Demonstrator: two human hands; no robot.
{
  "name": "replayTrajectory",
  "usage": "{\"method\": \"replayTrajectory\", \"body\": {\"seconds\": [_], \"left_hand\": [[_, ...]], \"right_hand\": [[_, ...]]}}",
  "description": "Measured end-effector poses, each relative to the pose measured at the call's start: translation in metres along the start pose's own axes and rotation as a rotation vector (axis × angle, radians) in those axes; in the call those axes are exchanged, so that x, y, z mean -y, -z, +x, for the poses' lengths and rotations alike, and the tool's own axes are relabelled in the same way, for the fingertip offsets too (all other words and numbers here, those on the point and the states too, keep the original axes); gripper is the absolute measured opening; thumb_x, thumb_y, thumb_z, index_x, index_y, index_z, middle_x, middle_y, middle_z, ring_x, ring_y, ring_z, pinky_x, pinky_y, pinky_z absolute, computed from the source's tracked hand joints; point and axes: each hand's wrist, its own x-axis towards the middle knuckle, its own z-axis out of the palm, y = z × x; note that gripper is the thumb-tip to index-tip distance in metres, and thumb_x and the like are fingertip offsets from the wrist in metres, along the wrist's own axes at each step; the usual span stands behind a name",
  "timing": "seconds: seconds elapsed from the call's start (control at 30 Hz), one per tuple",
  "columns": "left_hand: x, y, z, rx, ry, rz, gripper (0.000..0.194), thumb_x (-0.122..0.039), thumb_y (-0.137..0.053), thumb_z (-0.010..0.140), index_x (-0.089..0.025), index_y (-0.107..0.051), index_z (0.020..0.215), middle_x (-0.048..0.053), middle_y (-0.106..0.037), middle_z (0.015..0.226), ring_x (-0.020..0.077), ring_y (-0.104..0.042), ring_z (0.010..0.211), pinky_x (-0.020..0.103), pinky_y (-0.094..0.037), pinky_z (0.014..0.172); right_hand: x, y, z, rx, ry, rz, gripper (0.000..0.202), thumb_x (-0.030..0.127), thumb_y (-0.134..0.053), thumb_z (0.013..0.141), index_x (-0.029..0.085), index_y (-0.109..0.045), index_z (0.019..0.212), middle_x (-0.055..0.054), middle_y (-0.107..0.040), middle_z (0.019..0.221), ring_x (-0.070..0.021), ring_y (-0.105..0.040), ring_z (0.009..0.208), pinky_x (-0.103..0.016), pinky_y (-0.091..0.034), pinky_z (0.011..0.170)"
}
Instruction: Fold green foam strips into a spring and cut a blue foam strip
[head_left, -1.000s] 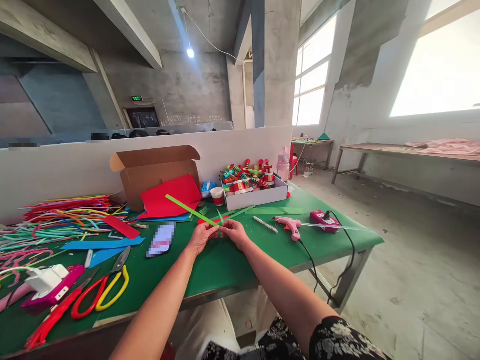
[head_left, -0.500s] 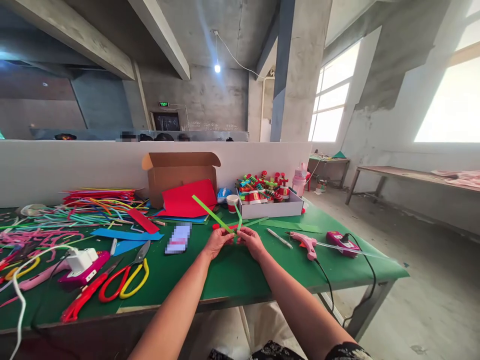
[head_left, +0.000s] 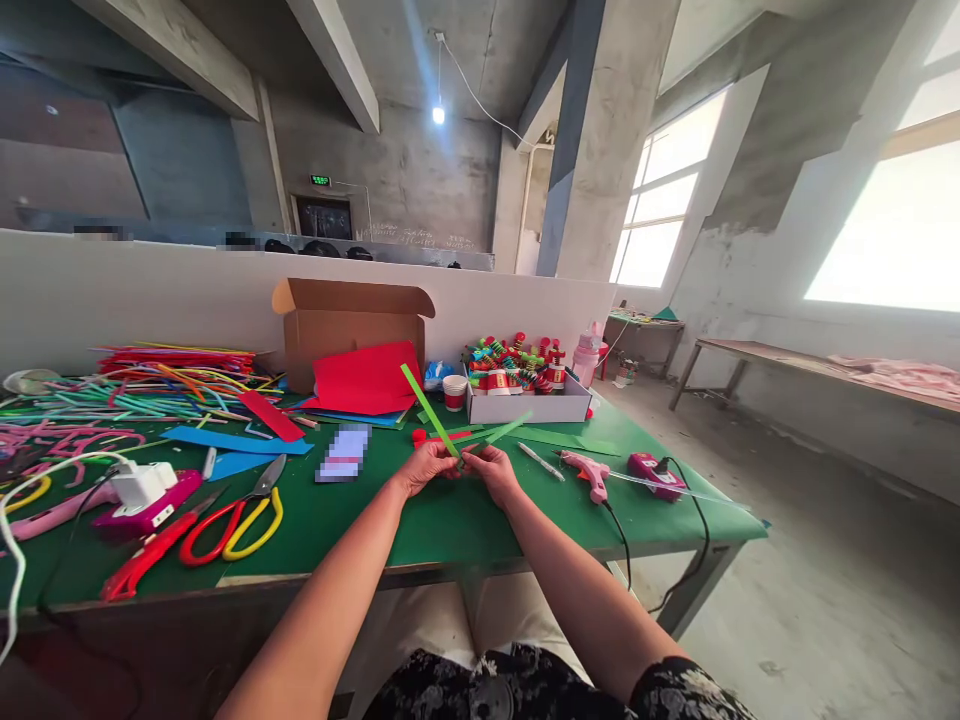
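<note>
Between my two hands, low over the table, light green paper strips (head_left: 430, 408) meet at the fingertips. One end slants up and left from my left hand (head_left: 427, 468), whose thumb and fingers pinch it. Another green length (head_left: 510, 428) points up and right from the pinched fingers of my right hand (head_left: 490, 470). The fingers cover the meeting point, so I cannot tell whether this is one folded strip or two. Just behind the hands lies a small red piece (head_left: 419, 437). A white pen (head_left: 541, 462) rests to the right of my right hand.
Right: pink glue gun (head_left: 589, 472), corded purple power block (head_left: 654, 476). Behind: paper cup (head_left: 454, 392), white box (head_left: 525, 408) of finished crafts, red sheets (head_left: 364, 380), cardboard box (head_left: 352, 300). Left: phone (head_left: 343, 453), scissors (head_left: 244, 515), red-handled cutter (head_left: 154, 550), pipe cleaners (head_left: 150, 395).
The view has tilted and shifted slightly, so the table appears further left and higher. The green length at my right hand, upright before, now leans out to the right. Both hands keep their pinch.
</note>
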Motion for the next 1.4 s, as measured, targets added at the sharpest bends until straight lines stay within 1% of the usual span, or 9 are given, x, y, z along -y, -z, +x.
{"method": "replayTrajectory", "body": {"seconds": [0.17,0.3,0.5,0.6,0.7,0.97,1.13,1.27,1.4], "left_hand": [[0.007,-0.005,0.0,-0.119,0.027,-0.095,0.02,-0.02,-0.079,0.063,-0.013,-0.068,0.078,0.004,-0.071,0.07,0.0134,-0.065,0.06,0.026,-0.052,0.062],[0.01,-0.013,-0.001,-0.22,0.023,-0.124,0.021,-0.017,-0.081,0.059,-0.013,-0.067,0.073,0.002,-0.069,0.064,0.0117,-0.063,0.056,0.024,-0.05,0.058],[0.013,-0.033,0.0,-0.332,-0.028,-0.183,0.024,-0.02,-0.084,0.055,-0.013,-0.064,0.066,0.0,-0.066,0.059,0.0103,-0.06,0.053,0.024,-0.049,0.057],[0.016,-0.041,0.003,-0.361,-0.083,-0.19,0.026,-0.021,-0.084,0.056,-0.014,-0.064,0.07,0.0,-0.067,0.062,0.0113,-0.061,0.055,0.026,-0.051,0.061],[0.019,-0.04,0.003,-0.392,-0.079,-0.198,0.029,-0.019,-0.085,0.056,-0.015,-0.064,0.076,0.0,-0.068,0.064,0.0124,-0.062,0.055,0.028,-0.053,0.062],[0.018,-0.03,0.002,-0.376,-0.009,-0.201,0.027,-0.021,-0.087,0.054,-0.014,-0.064,0.067,0.0,-0.066,0.059,0.0115,-0.061,0.053,0.025,-0.051,0.058],[0.016,-0.031,0.0,-0.394,0.009,-0.183,0.027,-0.021,-0.087,0.053,-0.013,-0.065,0.066,0.0,-0.066,0.057,0.0117,-0.061,0.052,0.026,-0.05,0.057],[0.016,-0.032,0.001,-0.404,-0.016,-0.162,0.03,-0.024,-0.089,0.049,-0.013,-0.065,0.065,0.0,-0.066,0.056,0.0119,-0.06,0.051,0.025,-0.049,0.055],[0.018,-0.031,0.002,-0.412,-0.031,-0.154,0.034,-0.029,-0.09,0.045,-0.014,-0.066,0.063,0.0,-0.066,0.056,0.0127,-0.061,0.051,0.027,-0.05,0.056]], "right_hand": [[-0.002,0.0,0.002,-0.049,0.002,0.04,0.033,0.039,-0.087,0.043,0.02,-0.068,0.063,0.003,-0.064,0.055,-0.0125,-0.057,0.05,-0.03,-0.052,0.063],[-0.004,0.001,0.001,-0.057,-0.004,0.033,0.035,0.039,-0.087,0.042,0.02,-0.067,0.065,0.003,-0.065,0.056,-0.0133,-0.059,0.051,-0.031,-0.053,0.065],[-0.002,0.004,-0.01,-0.074,0.015,-0.032,0.031,0.039,-0.083,0.05,0.02,-0.066,0.068,0.001,-0.068,0.059,-0.0152,-0.063,0.057,-0.03,-0.052,0.065],[-0.002,0.006,-0.011,-0.103,0.033,-0.049,0.029,0.04,-0.08,0.054,0.02,-0.066,0.068,0.0,-0.067,0.059,-0.0157,-0.062,0.057,-0.03,-0.052,0.063],[-0.002,0.006,-0.009,-0.116,0.048,-0.058,0.027,0.04,-0.08,0.053,0.02,-0.065,0.065,0.001,-0.065,0.057,-0.0151,-0.061,0.055,-0.03,-0.051,0.063],[-0.004,0.007,-0.006,-0.095,0.034,-0.085,0.023,0.035,-0.079,0.055,0.019,-0.066,0.066,0.002,-0.065,0.056,-0.0142,-0.06,0.056,-0.03,-0.051,0.066],[-0.004,0.006,-0.008,-0.075,0.015,-0.116,0.031,0.032,-0.081,0.051,0.02,-0.069,0.076,0.001,-0.069,0.062,-0.0167,-0.064,0.06,-0.03,-0.051,0.064],[-0.006,0.007,-0.007,-0.093,0.003,-0.142,0.025,0.037,-0.08,0.055,0.019,-0.069,0.068,-0.001,-0.067,0.057,-0.0165,-0.061,0.055,-0.029,-0.05,0.058],[-0.009,0.009,-0.004,-0.105,0.007,-0.138,0.024,0.039,-0.081,0.054,0.02,-0.069,0.062,0.0,-0.065,0.054,-0.0156,-0.059,0.053,-0.03,-0.05,0.059]]}}
